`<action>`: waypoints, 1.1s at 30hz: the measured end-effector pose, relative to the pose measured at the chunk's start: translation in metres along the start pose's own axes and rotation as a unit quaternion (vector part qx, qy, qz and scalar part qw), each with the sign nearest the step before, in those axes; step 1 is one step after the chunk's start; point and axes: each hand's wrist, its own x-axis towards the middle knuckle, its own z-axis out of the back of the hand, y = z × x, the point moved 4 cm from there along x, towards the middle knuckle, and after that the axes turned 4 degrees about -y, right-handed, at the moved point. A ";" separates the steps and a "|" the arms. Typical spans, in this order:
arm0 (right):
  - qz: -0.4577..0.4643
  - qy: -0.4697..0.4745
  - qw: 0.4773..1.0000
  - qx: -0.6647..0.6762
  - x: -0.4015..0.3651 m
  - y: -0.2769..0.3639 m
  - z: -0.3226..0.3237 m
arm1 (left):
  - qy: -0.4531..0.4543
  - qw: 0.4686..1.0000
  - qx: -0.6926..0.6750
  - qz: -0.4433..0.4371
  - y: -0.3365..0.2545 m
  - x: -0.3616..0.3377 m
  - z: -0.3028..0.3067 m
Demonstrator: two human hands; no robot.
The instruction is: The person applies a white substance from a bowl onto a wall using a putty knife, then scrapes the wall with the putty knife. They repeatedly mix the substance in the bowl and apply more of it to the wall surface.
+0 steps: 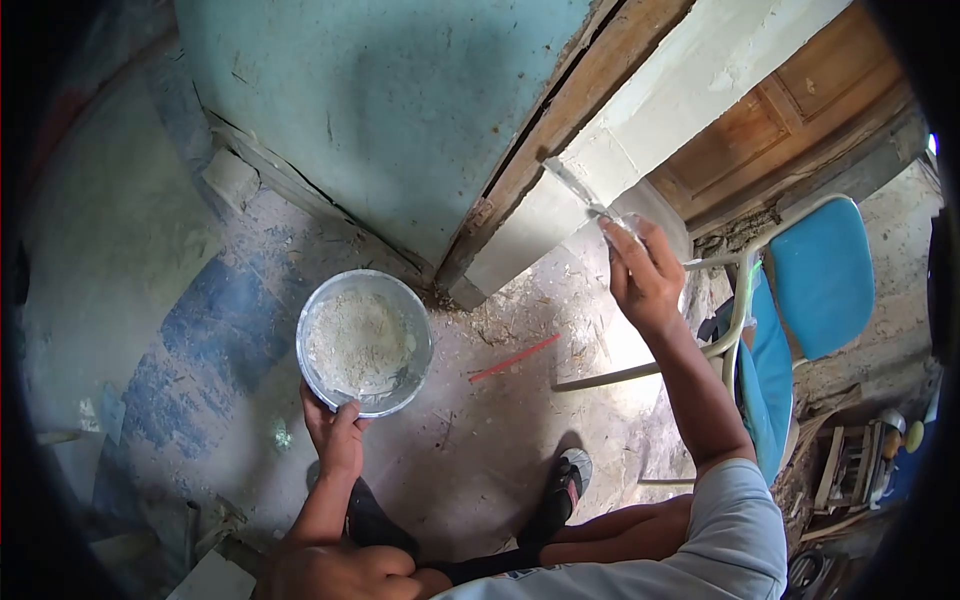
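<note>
My left hand (337, 436) grips the rim of a round grey tub (424, 352), thumb at the edge and fingers underneath. Inside the tub lies a pale, lumpy plaster-like mix (360, 338). My right hand (645, 272) is closed around the handle of a putty knife (572, 182). The knife's blade is at the white-coated post (622, 140), close to its bare wooden edge; whether it touches cannot be made out. White residue shows on the knife.
A pale blue panel (400, 120) stands left of the post. A blue chair (822, 275) with metal legs is at right, near my right arm. A red strip (514, 358) lies on the debris-strewn floor. A wooden door (790, 100) is behind the post.
</note>
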 end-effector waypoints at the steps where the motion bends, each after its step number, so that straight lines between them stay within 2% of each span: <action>1: 0.001 -0.013 1.000 0.001 0.004 0.000 0.004 | -0.001 1.000 -0.001 -0.001 0.000 0.000 -0.001; 3: -0.005 -0.043 0.999 0.009 0.008 0.002 0.009 | 0.002 1.000 0.000 0.002 0.000 0.001 0.001; 7: 0.051 -0.005 0.998 0.021 -0.010 0.009 -0.005 | 0.008 1.000 0.001 0.000 0.002 0.001 0.001; 11: 0.010 0.022 1.000 0.010 -0.014 0.003 -0.010 | 0.006 1.000 0.002 -0.007 0.004 0.001 0.004; 14: 0.007 0.007 1.000 0.002 -0.009 0.000 -0.005 | 0.004 1.000 0.011 0.000 0.002 0.000 0.004; 19: 0.023 -0.038 0.999 -0.002 0.006 -0.002 0.009 | -0.001 1.000 0.015 0.009 0.003 0.001 0.005; 23: 0.060 -0.017 0.998 0.014 -0.004 0.004 0.004 | 0.006 1.000 -0.001 0.006 0.002 0.000 0.001; 26: 0.058 0.014 0.998 0.010 -0.008 0.001 -0.002 | 0.009 1.000 0.004 0.000 0.003 0.002 0.002; 33: 0.033 0.001 0.999 -0.016 -0.003 -0.002 0.002 | 0.002 1.000 0.010 0.008 0.003 0.001 0.003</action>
